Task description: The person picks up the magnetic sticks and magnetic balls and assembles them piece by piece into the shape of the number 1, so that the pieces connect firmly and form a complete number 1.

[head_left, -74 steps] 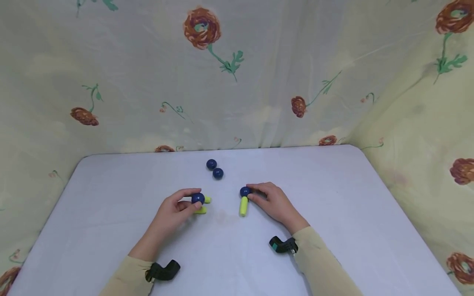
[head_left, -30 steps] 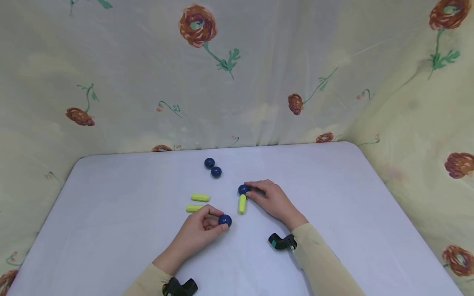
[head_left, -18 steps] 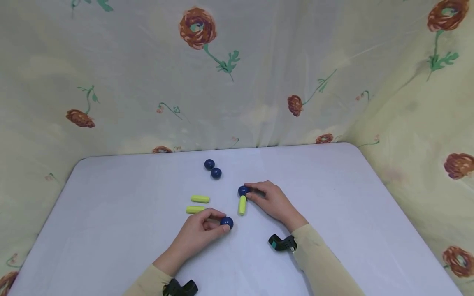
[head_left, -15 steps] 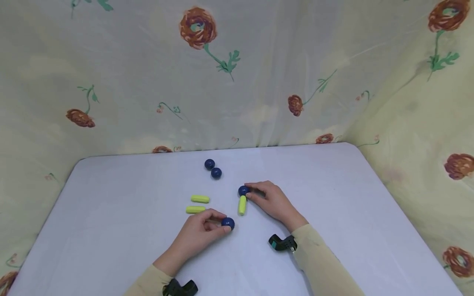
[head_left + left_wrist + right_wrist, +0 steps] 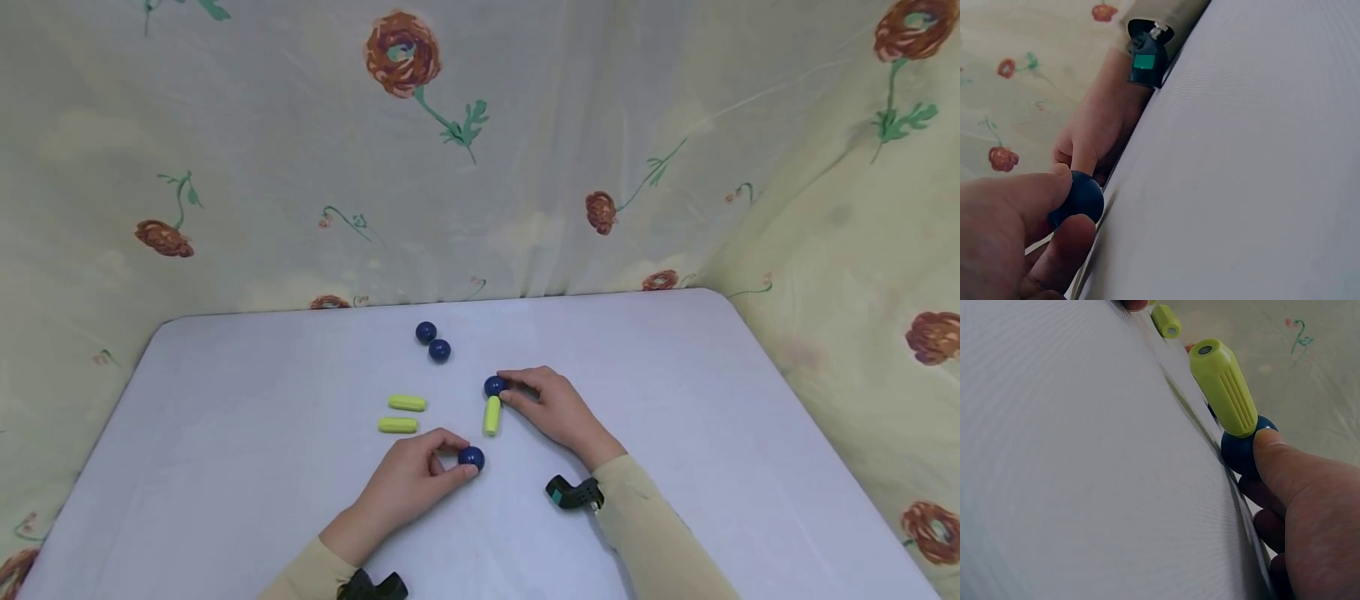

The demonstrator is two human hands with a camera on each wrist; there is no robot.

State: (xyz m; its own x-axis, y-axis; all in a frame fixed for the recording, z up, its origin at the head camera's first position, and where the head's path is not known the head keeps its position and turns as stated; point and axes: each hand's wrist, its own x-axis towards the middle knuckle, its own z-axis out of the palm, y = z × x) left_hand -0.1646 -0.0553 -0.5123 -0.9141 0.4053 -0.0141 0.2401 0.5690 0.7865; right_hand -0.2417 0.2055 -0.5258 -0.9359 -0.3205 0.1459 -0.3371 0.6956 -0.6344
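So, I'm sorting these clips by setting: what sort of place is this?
Probably a makeshift recording booth: a white table with flower-patterned fabric behind it and along its sides, and wrist cameras on both arms.

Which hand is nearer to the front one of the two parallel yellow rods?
Left. The left hand is just in front of the front rod, pinching a blue ball; the right hand is farther off, to the rod's right.
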